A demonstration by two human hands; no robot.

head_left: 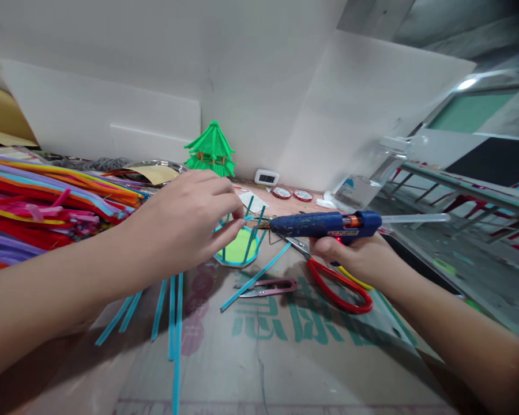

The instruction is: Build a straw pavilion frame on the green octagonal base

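My right hand (pixel 363 256) is wrapped round the handle of a blue glue gun (pixel 307 225), with a clear glue stick (pixel 415 218) jutting from its back. The gun's nozzle points left, close to the fingertips of my left hand (pixel 194 213). Those fingers pinch a light blue pipe cleaner (pixel 247 218), of which only a short end shows by the nozzle. Just below stands a small round frame with a yellow-green base (pixel 241 245), a blue rim and several upright blue posts. My left hand hides part of it.
Red-handled scissors (pixel 346 294) and pink thread snips (pixel 270 287) lie on the table, a blue strip (pixel 255 279) across the snips. More blue strips (pixel 172 317) lie nearer me. Bundled pipe cleaners (pixel 47 207) fill the left. Behind stand a green pagoda-like model (pixel 211 150) and a small clock (pixel 267 177).
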